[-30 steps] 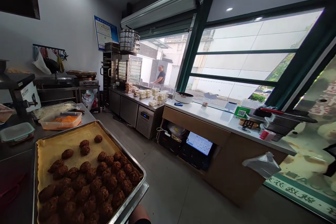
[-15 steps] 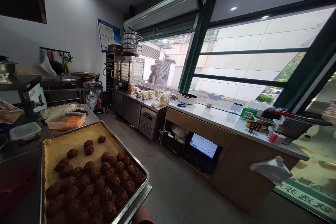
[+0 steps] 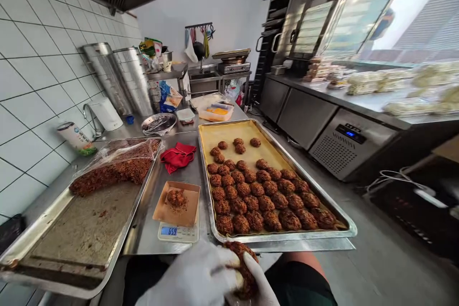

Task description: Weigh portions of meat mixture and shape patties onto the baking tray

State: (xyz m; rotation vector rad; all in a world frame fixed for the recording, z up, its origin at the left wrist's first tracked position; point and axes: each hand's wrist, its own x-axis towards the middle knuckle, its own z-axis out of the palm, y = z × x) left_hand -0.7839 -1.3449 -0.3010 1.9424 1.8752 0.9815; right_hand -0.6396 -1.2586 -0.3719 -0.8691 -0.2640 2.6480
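Observation:
At the bottom of the head view, my left hand, white-gloved, curls its fingers over a lump of dark brown shredded filling. My gloved right hand grips that lump from the other side; much of it is hidden by the frame edge. Just ahead stands a paper-lined tray with rows of brown filling balls. Left of it, a kitchen scale reading 65.9 carries a brown paper sheet with a small clump on it.
A metal tray at left holds a mass of shredded filling partly under plastic film. A red cloth lies between the trays. Behind are a film-covered bowl and a box with orange contents. A refrigerated counter stands right.
My view has swung left and down from the window to the worktop. Both gloved hands and the held lump now show; earlier neither glove was in sight.

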